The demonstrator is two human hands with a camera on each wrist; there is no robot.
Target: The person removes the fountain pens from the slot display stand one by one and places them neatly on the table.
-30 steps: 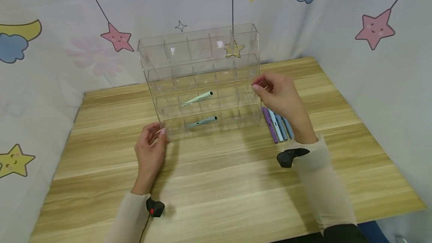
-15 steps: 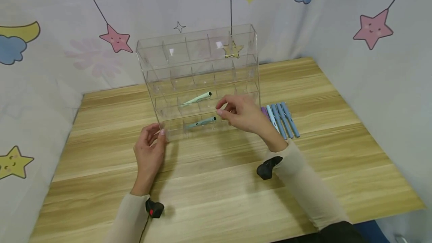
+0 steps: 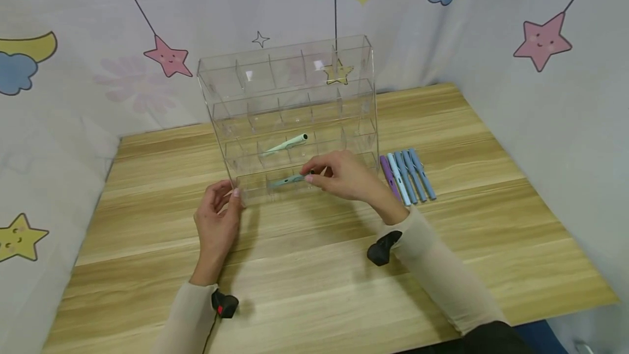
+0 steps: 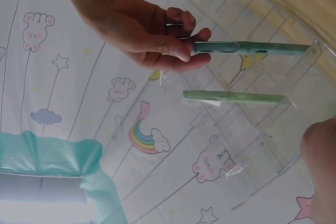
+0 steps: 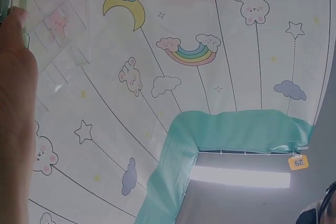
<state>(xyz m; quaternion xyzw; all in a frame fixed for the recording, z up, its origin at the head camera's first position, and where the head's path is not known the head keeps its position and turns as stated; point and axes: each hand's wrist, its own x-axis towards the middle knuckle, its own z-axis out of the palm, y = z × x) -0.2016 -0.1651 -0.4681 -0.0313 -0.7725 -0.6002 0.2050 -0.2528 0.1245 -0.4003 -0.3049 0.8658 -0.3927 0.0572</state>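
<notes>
While the right hand [image 3: 346, 179] pinches the end of one green pen [image 3: 291, 180] in the bottom row of the clear organizer [image 3: 290, 97], the left hand [image 3: 218, 223] grips its front left corner, fingers curled. A second green pen [image 3: 286, 144] lies one row up. Four pens [image 3: 408, 176], apparently one purple and three blue, lie side by side on the table [image 3: 319, 266] just right of the organizer.

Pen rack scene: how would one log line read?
right hand pinches teal pen | left hand steadies clear rack | spare pens on table

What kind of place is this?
Likely a staged recording booth, not a real workroom: cartoon-print curtains fence a wooden table holding only a clear organizer and pens.
</notes>
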